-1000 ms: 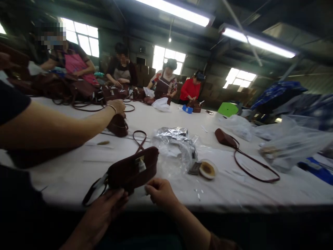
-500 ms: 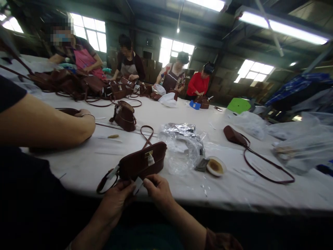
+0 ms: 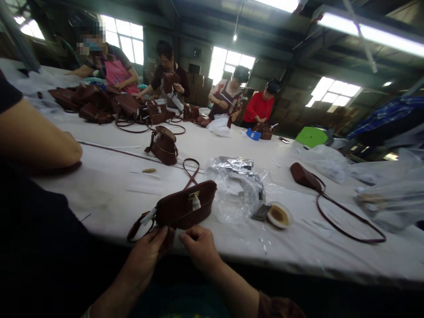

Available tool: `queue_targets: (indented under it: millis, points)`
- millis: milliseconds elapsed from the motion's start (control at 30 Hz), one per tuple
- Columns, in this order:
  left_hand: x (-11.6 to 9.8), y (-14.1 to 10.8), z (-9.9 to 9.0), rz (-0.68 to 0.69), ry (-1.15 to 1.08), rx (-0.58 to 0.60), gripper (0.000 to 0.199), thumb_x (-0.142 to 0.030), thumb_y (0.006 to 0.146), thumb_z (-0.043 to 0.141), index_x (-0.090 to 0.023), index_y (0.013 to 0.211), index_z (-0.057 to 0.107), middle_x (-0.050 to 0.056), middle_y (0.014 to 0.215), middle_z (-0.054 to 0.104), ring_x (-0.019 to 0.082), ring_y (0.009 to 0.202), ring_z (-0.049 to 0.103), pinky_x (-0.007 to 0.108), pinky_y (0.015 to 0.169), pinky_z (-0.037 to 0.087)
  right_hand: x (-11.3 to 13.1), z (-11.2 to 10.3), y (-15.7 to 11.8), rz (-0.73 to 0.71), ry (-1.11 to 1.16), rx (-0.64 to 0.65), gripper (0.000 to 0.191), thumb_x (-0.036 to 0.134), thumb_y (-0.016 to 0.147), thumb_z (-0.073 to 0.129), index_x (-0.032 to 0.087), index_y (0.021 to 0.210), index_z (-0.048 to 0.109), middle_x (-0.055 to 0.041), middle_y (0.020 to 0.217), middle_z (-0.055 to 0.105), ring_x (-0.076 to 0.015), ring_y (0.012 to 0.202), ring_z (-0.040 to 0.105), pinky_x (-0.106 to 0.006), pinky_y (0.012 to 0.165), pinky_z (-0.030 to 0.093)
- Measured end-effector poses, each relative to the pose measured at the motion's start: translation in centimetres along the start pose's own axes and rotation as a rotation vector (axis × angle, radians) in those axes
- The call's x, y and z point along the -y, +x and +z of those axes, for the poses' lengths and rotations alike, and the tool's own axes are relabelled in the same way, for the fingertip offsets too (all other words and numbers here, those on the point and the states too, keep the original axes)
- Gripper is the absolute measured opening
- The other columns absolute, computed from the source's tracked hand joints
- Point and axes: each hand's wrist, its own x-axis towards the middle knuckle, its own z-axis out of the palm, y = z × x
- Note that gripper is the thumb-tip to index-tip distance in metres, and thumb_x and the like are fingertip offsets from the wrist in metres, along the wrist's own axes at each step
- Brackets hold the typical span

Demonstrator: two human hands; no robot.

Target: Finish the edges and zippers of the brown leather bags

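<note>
A dark brown handbag (image 3: 185, 207) with a gold clasp and a wrapped white tag stands on the table just beyond my hands. Its strap loops out at the left and behind. My left hand (image 3: 147, 249) is closed, thumb against fingers, on a small dark brown piece (image 3: 170, 238) at the table's front edge; whether that piece joins the bag is hidden. Close to it on the right, my right hand (image 3: 200, 247) pinches a small whitish slip (image 3: 179, 233). The slip lies between the two hands, mostly covered by fingers.
Crumpled clear plastic (image 3: 235, 194), a grey block (image 3: 261, 212) and a round dish with brown matter (image 3: 279, 215) lie right of the bag. Another brown bag (image 3: 304, 176) trails its strap. A co-worker's arm (image 3: 39, 137) reaches in at left. Several people work across the table.
The whitish slip shows less, and the dark brown piece shows more at my left fingers. The neighbour's arm at left has drawn back. Across the table, one person has raised a brown bag.
</note>
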Motion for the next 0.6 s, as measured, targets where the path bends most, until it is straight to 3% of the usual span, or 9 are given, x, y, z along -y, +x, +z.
queue_targets:
  millis: [133,267,600]
  points:
    - [-0.3,0.4,-0.5,-0.02,0.025,0.003,0.026,-0.034,0.064,0.083,-0.016,0.082,0.074,0.009,0.091,0.074,0.02,0.089,0.066,0.027,0.074,0.055,-0.5,-0.2,-0.8,0.004,-0.175,0.088,0.012,0.022,0.071,0.067,0.016,0.062,0.071,0.0002,0.06,0.065,-0.0131,0.06,0.057,-0.022,0.058,0.042]
    - [0.0,0.8,-0.8,0.035,0.086,0.042,0.03,-0.041,0.06,0.084,-0.018,0.078,0.075,0.007,0.087,0.073,0.02,0.087,0.064,0.026,0.071,0.053,-0.3,0.2,-1.0,-0.007,-0.31,0.166,0.015,0.022,0.074,0.064,0.017,0.063,0.073,0.0003,0.059,0.066,-0.0129,0.06,0.059,-0.022,0.057,0.04]
    - [-0.6,0.0,-0.5,0.046,0.065,0.046,0.045,-0.048,0.047,0.088,-0.014,0.075,0.076,0.008,0.086,0.072,0.02,0.082,0.063,0.027,0.072,0.052,1.0,1.2,-0.4,-0.032,-0.295,0.168,0.017,0.024,0.076,0.064,0.017,0.067,0.077,-0.0018,0.063,0.072,-0.0149,0.063,0.062,-0.023,0.057,0.04]
